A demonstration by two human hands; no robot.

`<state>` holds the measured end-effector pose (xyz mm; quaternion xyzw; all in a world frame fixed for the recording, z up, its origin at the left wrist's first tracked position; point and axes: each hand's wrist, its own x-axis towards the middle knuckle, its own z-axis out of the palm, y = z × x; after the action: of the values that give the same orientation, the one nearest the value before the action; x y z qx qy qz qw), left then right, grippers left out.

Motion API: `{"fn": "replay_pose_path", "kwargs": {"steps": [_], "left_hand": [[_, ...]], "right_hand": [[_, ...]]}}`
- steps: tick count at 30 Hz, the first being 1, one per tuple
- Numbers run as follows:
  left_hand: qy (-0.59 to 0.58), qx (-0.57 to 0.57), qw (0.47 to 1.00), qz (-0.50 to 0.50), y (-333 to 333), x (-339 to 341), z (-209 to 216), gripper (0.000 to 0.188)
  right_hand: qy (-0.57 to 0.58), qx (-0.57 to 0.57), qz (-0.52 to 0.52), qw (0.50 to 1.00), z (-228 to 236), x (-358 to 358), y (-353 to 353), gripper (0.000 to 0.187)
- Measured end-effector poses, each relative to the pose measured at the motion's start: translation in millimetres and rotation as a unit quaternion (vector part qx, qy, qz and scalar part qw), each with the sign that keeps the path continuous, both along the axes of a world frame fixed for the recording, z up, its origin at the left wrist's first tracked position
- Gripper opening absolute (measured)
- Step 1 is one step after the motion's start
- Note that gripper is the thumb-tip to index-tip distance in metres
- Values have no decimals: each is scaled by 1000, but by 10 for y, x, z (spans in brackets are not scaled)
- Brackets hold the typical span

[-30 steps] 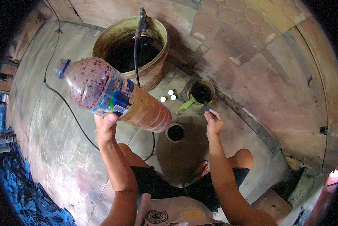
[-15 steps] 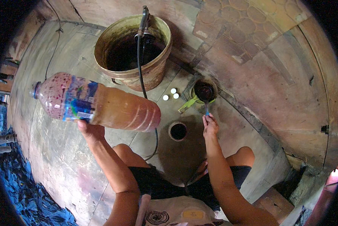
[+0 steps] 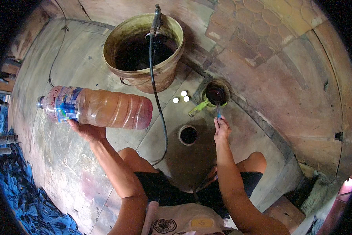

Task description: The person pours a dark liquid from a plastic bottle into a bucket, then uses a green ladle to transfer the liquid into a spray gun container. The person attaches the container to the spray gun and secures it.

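Note:
My left hand (image 3: 90, 131) is closed round a large clear plastic bottle (image 3: 115, 109) with a blue label, holding it from below. The bottle lies almost level in the air, its neck to the left, with cloudy orange-brown liquid inside and reddish specks near the neck. In my right hand (image 3: 222, 128) the fingers pinch a thin tool with a blue handle (image 3: 219, 111); its far end goes into a small round cup with a green handle (image 3: 198, 107). Dark matter in the cup hides the tool's tip. Three white round pieces (image 3: 184, 93) lie left of the cup.
A stained bucket (image 3: 144, 74) stands at the back, with a tap-like fitting and black hose (image 3: 157, 90) over its rim. A small round dark-filled container (image 3: 188, 135) sits before my knees. Blue cloth scraps (image 3: 31, 203) pile up at left; a wall rises at right.
The bottle has come down and tipped closer to level, its base moving left. My right hand stays at the cup with the tool; the whole view has shifted slightly.

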<state>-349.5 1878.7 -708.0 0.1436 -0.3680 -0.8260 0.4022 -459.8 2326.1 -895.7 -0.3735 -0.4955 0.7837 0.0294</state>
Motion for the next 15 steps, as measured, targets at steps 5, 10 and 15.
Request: {"fn": "replay_pose_path", "kwargs": {"steps": [5,10,15], "left_hand": [[7,1,1000,-12,-45,-21,-60,93],[4,-8,1000,-15,-48,-41,-68,92],[6,3,1000,-15,-22,-59,-34,93]], "right_hand": [[13,16,-15,1000,115,-24,-22,23],[15,24,8,1000,125,-56,-20,20],[6,5,34,999,77,-85,4,20]]}}
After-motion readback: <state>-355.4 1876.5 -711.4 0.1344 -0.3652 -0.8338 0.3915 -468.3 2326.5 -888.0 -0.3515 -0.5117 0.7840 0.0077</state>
